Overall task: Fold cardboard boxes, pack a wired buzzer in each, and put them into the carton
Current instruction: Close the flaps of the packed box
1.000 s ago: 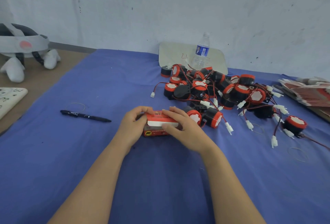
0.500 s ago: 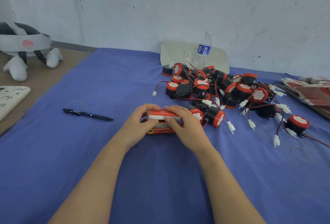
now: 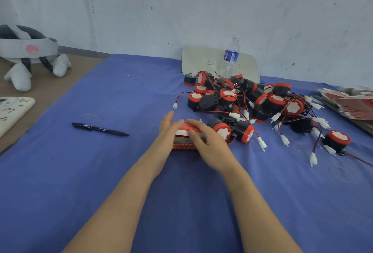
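A small red cardboard box (image 3: pixel 182 145) with a white strip on its top lies on the blue cloth (image 3: pixel 101 172) at the centre. My left hand (image 3: pixel 167 131) presses its straight fingers flat against the box's left end. My right hand (image 3: pixel 211 144) lies over the box's top and right side, its thumb on the front face, holding it. Just right of the box begins a pile of red-and-black wired buzzers (image 3: pixel 252 101) with white plugs. A stack of flat red box blanks (image 3: pixel 353 104) lies at the right edge. No carton is in view.
A black pen (image 3: pixel 101 128) lies left of the box. A water bottle (image 3: pixel 231 57) stands on a white board (image 3: pixel 199 61) by the wall. A headset (image 3: pixel 26 51) and a cream device (image 3: pixel 12 109) sit at far left. Rubber bands (image 3: pixel 340 173) lie loose on the cloth.
My left fingers have uncurled from the box top and now stand straight against its left end. The right hand has slid slightly over the top. The box stays in place.
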### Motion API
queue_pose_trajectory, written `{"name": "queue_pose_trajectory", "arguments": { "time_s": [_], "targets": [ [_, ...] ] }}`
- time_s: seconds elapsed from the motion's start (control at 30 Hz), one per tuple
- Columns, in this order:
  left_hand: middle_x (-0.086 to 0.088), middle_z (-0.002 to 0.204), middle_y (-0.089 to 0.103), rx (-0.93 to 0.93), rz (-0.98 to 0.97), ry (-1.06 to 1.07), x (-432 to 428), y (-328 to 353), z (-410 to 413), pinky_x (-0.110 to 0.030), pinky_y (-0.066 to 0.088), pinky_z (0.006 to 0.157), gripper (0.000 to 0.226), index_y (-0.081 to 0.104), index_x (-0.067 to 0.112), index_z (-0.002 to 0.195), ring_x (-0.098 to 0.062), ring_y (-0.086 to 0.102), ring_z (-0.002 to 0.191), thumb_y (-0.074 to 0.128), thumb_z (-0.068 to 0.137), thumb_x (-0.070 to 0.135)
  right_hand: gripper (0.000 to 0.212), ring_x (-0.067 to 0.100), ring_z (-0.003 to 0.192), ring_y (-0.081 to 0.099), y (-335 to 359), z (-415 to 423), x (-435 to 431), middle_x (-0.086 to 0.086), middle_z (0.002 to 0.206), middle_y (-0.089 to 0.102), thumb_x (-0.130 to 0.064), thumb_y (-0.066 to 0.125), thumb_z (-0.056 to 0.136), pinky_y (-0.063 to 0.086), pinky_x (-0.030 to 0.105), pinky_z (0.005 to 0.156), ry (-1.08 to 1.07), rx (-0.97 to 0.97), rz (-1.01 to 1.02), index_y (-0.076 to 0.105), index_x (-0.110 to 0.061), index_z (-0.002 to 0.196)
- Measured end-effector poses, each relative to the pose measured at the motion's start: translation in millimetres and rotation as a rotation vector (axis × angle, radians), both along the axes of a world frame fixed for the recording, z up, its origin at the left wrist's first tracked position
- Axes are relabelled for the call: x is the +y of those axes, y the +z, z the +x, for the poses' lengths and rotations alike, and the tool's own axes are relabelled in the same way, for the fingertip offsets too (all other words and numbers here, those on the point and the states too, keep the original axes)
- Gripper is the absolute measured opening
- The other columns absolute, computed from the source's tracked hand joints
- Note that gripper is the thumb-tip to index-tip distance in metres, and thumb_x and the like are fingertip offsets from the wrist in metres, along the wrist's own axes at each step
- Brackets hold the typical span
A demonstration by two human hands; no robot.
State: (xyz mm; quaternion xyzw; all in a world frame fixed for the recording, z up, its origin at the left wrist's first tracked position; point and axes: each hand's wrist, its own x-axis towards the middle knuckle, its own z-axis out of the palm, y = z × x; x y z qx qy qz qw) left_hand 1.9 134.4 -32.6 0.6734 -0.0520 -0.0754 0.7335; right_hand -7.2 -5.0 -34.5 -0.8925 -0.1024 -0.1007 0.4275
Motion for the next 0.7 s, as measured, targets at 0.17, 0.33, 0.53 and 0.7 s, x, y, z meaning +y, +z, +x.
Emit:
{"name": "queue_pose_trajectory", "arguments": {
  "time_s": [0.17, 0.33, 0.53, 0.7],
  "targets": [
    [0.018, 0.143, 0.033, 0.009, -0.013, 0.137, -3.4, -5.9, 2.9, -0.019, 0.030, 0.089, 0.056, 0.012, 0.038, 0.150, 0.002, 0.043, 0.111, 0.037, 0.101, 0.030, 0.040, 0.010, 0.125, 0.044, -2.8, 0.1, 7.4, -0.006, 0.138, 0.050, -0.029, 0.046, 0.100, 0.031, 0.014, 0.097, -0.038, -0.040, -0.053, 0.045, -0.024, 0.140],
    [0.015, 0.127, 0.046, 0.024, 0.006, 0.136, 1.9, -7.0, 4.5, -0.016, 0.037, 0.076, 0.046, 0.034, 0.040, 0.143, 0.006, 0.050, 0.102, 0.040, 0.099, 0.029, 0.044, 0.008, 0.102, 0.051, -3.7, 0.8, 4.9, -0.005, 0.112, 0.059, -0.036, 0.051, 0.097, 0.037, 0.006, 0.077, -0.109, -0.009, 0.048, 0.045, -0.025, 0.139],
    [0.007, 0.126, 0.056, -0.084, 0.049, 0.098, 8.3, -3.6, 4.1, -0.025, 0.051, 0.088, 0.041, 0.056, 0.045, 0.114, -0.008, 0.059, 0.107, 0.045, 0.094, 0.011, 0.041, 0.009, 0.096, 0.054, -3.6, 0.7, 4.5, -0.004, 0.109, 0.060, -0.039, 0.053, 0.095, 0.039, 0.008, 0.072, -0.138, -0.011, 0.058, 0.051, -0.025, 0.134],
    [0.009, 0.130, 0.050, -0.126, 0.089, 0.099, 5.6, -4.8, 2.5, -0.010, 0.045, 0.081, 0.052, 0.051, 0.047, 0.122, 0.001, 0.053, 0.105, 0.037, 0.094, 0.006, 0.046, 0.015, 0.123, 0.048, -3.7, -0.3, 6.9, 0.000, 0.137, 0.052, -0.032, 0.050, 0.098, 0.039, 0.027, 0.103, -0.083, -0.022, -0.009, 0.044, -0.019, 0.141]
  ]
}}
